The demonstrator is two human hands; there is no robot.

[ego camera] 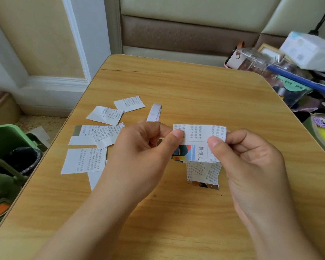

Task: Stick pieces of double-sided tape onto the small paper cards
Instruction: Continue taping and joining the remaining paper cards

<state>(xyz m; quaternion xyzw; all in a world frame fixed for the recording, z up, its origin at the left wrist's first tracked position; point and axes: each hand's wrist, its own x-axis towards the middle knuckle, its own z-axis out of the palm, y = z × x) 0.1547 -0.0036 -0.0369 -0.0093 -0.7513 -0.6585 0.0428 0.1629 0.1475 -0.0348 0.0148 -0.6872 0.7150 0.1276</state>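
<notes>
Large characters "慢慢走" on the held printed paper card (199, 142); smaller print there and elsewhere illegible.

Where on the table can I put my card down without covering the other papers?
The wooden table is bare along its far side, beyond the folded white strip, and near you between the forearms. It is crowded at the left, where printed cards overlap, and under the held card.
</notes>
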